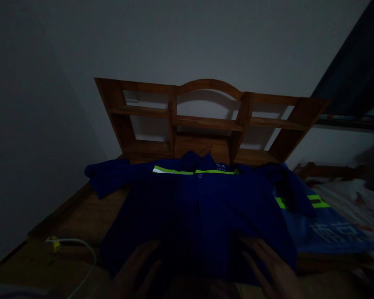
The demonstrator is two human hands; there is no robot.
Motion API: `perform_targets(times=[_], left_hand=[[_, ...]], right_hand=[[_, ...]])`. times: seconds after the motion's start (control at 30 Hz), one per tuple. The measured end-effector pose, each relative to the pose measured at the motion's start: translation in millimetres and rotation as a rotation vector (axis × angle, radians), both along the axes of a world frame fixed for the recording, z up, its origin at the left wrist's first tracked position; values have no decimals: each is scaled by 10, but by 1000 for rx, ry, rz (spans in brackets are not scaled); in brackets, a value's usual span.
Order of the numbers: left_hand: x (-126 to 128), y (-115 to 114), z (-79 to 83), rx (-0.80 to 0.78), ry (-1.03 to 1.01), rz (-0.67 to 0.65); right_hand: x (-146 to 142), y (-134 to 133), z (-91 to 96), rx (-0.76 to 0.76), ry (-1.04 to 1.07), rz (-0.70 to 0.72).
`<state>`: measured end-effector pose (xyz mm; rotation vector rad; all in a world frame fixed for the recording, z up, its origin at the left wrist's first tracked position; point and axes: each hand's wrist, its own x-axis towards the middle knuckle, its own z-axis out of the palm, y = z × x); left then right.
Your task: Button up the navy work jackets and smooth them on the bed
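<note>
A dark blue work jacket [224, 207] with yellow-green reflective stripes lies spread flat, front side up, its collar toward the wooden headboard. One sleeve [109, 174] reaches out to the left; the other folds down on the right. At the jacket's lower left part is my left hand [137, 265], fingers stretched and apart. My right hand [269, 263] is over the lower right part, its fingers also extended and spread. Neither hand visibly grips the cloth. Dim light and blur hide whether the fingertips touch it.
Behind the jacket stands a wooden headboard with shelves [207, 122] against the wall. A lighter blue cloth [324, 232] with a reflective stripe and white characters lies on the right, beside pale bedding [358, 199]. A white cable [92, 249] curves across the wooden surface [81, 220] on the left.
</note>
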<state>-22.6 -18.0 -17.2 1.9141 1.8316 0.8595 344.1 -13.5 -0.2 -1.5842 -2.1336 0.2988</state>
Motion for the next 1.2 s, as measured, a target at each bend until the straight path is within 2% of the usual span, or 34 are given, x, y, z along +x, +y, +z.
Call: perform_targets(times=[0.03,0.13,0.23,0.3,0.4,0.53,0.77,0.97,1.1,1.2], left_hand=[[207,163,19,31,-89,-102],[763,682,-16,112,-155,-231],[1071,1079,-166,155,-152,-233],[1149,1214,-267,156,-131,-183],[1182,1273,-350,152,-108,-125],[1175,1317,-363,122,-101,-91],[1085,1466,-317,87,-169,-174],[1201,1326,-196,40,-546,-214],[1260,1228,-256,59,-622,-133],[1259,1192,-324,53,-628,-114]], right_hand=[[-209,153,54,-14,24,47],[-743,571,105,23,93,102],[-989,846,-15,56,125,74],[-1018,933,-131,67,135,50],[-1001,955,-260,84,131,17],[-1010,923,-316,78,146,13],[-925,963,-240,89,504,70],[-953,1002,-74,90,609,146],[-1032,1031,-185,183,630,67],[-1040,1061,-278,178,639,30]])
